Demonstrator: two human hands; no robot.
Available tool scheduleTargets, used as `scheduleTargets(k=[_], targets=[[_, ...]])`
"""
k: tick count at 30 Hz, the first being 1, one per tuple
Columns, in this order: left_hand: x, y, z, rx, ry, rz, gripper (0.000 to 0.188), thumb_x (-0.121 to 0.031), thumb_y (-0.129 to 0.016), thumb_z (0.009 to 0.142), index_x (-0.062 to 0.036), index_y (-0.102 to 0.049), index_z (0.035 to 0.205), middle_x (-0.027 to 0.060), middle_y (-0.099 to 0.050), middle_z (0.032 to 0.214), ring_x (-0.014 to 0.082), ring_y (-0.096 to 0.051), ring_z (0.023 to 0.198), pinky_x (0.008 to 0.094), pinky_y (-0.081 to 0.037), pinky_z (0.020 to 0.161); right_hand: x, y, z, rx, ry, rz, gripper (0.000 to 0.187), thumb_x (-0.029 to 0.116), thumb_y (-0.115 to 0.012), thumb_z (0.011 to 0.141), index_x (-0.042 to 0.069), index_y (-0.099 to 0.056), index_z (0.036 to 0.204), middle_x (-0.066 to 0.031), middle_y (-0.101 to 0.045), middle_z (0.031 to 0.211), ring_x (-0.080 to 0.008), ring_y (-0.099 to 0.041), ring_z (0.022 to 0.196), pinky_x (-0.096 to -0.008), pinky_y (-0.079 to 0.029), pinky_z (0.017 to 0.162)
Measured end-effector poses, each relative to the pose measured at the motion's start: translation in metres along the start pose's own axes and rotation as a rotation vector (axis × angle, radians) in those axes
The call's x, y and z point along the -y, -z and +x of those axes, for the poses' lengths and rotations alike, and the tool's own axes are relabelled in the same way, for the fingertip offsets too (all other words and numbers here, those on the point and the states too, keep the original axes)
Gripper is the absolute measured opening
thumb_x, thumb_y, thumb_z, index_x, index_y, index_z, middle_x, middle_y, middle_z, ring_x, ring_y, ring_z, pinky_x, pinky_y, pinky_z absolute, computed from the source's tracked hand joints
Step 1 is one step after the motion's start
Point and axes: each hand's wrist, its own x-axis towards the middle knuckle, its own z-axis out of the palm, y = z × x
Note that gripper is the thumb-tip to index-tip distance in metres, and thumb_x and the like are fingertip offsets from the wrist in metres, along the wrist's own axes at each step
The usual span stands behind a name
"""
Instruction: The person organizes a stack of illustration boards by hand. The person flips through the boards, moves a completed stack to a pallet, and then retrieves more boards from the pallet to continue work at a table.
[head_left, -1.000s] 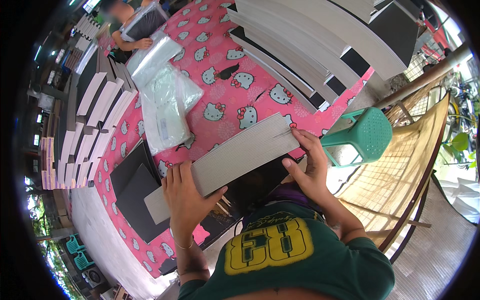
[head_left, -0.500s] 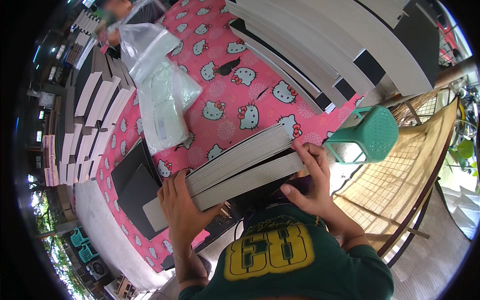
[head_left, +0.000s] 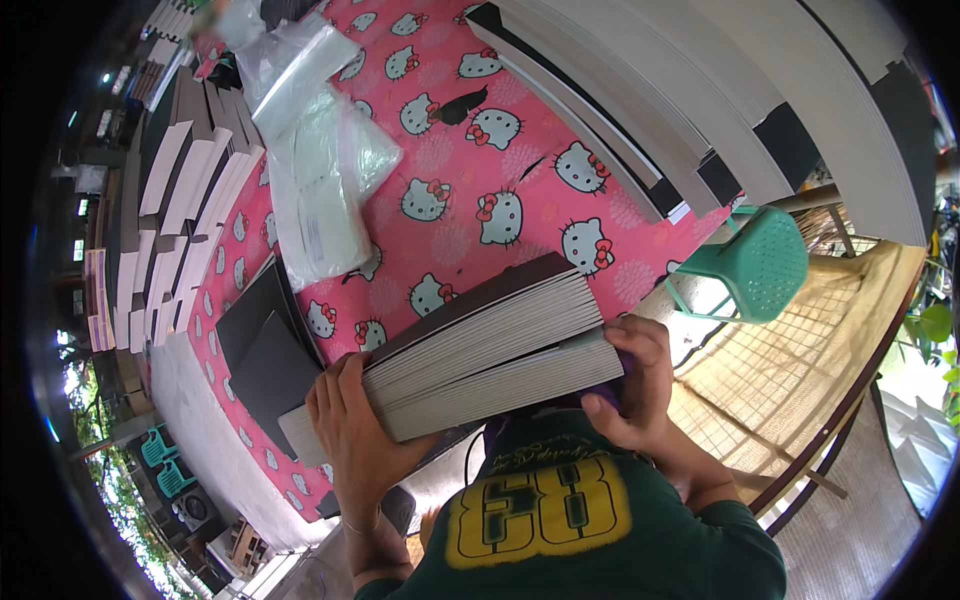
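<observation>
Between my two hands is a stack of dark-covered books (head_left: 490, 345), its pale page edges turned up towards me. A narrow gap runs lengthwise through the pages. My left hand (head_left: 362, 430) wraps round the stack's left end, thumb on the near side and fingers over the far side. At the right end, my right hand (head_left: 640, 385) grips the corner with fingers and thumb. Along the far side a dark cover shows. Flat black covers or books (head_left: 265, 370) lie on the table just left of my left hand.
A pink patterned cloth (head_left: 440, 240) covers the table. Clear plastic bags (head_left: 320, 190) lie on it. Tall book stacks stand at the left (head_left: 190, 190) and far right (head_left: 690, 100). A green plastic stool (head_left: 755, 265) stands beyond the table's right edge, near a tan woven panel (head_left: 780, 370).
The stack has tilted, so its dark far cover now shows, and the gap in the pages looks narrower. My right hand has moved slightly down with its end. Both hands keep hold.
</observation>
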Motion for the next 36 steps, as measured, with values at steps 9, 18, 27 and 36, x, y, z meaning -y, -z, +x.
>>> scheduleTargets(k=[9,18,27,36], targets=[[0.013,0.002,0.014,-0.024,-0.060,-0.019,0.103,-0.041,-0.092,0.050,0.0003,-0.044,0.131,0.0191,-0.055,0.119,0.0381,-0.052,0.111,0.0497,-0.037,0.099,0.007,0.006,0.037,0.157,0.016,-0.034,0.069,0.015,-0.081,0.076,-0.002,-0.050,0.135,-0.0213,-0.052,0.128,-0.0331,-0.056,0.114,-0.0383,-0.047,0.095],[0.024,0.017,0.020,0.053,-0.126,-0.041,0.116,-0.054,-0.089,0.054,0.0064,-0.038,0.139,0.0233,-0.052,0.123,0.0398,-0.050,0.115,0.0492,-0.035,0.101,0.013,-0.001,0.030,0.102,0.022,-0.119,0.070,0.012,-0.078,0.079,-0.001,-0.050,0.141,-0.0207,-0.052,0.130,-0.0322,-0.056,0.117,-0.0381,-0.045,0.099],[0.021,0.004,0.009,-0.018,-0.096,-0.016,0.098,-0.049,-0.085,0.066,0.0027,-0.041,0.137,0.0214,-0.053,0.123,0.0392,-0.049,0.115,0.0507,-0.034,0.102,0.007,-0.024,0.007,-0.280,-0.087,-0.046,0.034,0.000,-0.077,0.083,-0.002,-0.069,0.116,-0.0153,-0.063,0.118,-0.0248,-0.063,0.108,-0.0325,-0.049,0.094],[0.018,0.003,0.010,-0.030,-0.072,-0.056,0.092,-0.047,-0.085,0.067,0.0019,-0.045,0.133,0.0192,-0.055,0.117,0.0385,-0.050,0.114,0.0513,-0.035,0.102,0.002,-0.031,0.009,-0.361,-0.116,0.029,0.028,-0.002,-0.078,0.082,0.000,-0.072,0.109,-0.0124,-0.065,0.114,-0.0205,-0.064,0.102,-0.0296,-0.051,0.087]])
